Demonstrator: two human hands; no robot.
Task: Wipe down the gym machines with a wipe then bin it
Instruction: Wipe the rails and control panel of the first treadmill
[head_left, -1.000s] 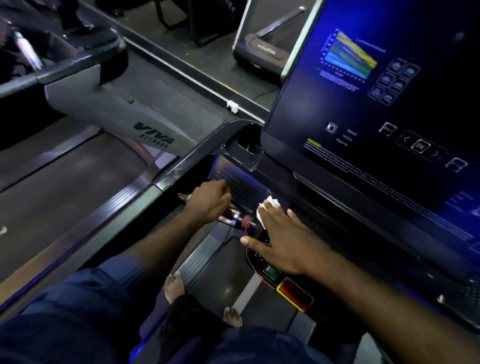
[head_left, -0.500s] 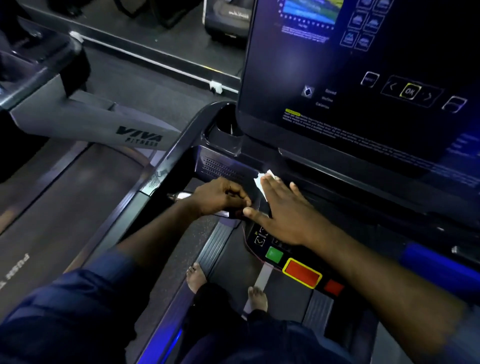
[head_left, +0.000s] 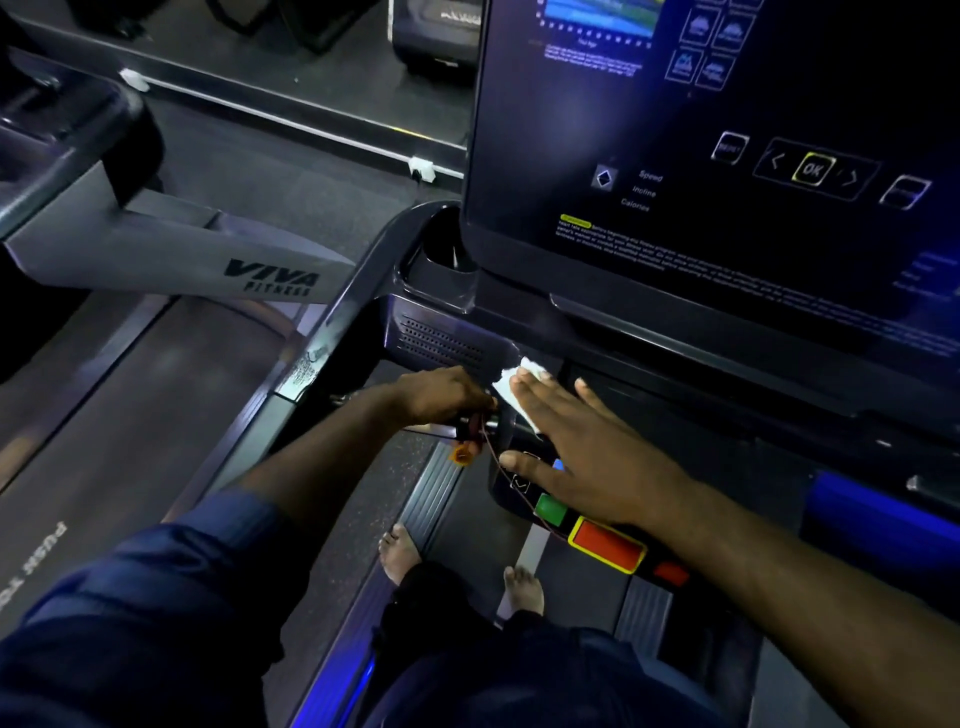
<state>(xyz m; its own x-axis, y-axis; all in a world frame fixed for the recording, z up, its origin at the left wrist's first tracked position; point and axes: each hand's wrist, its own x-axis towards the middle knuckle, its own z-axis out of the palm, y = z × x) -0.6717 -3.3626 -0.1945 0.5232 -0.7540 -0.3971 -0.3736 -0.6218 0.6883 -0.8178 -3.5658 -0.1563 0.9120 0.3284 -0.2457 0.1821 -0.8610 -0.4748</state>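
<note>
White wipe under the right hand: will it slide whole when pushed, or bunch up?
Probably floppy: the wipe looks thin and creased, so its free edge may bunch. Likely light; the flat right hand pressing it onto the console should carry it along.

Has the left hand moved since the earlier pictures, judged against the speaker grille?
Yes, rightward. The left hand was below the left end of the speaker grille; now it lies under its middle, beside the wipe.
</note>
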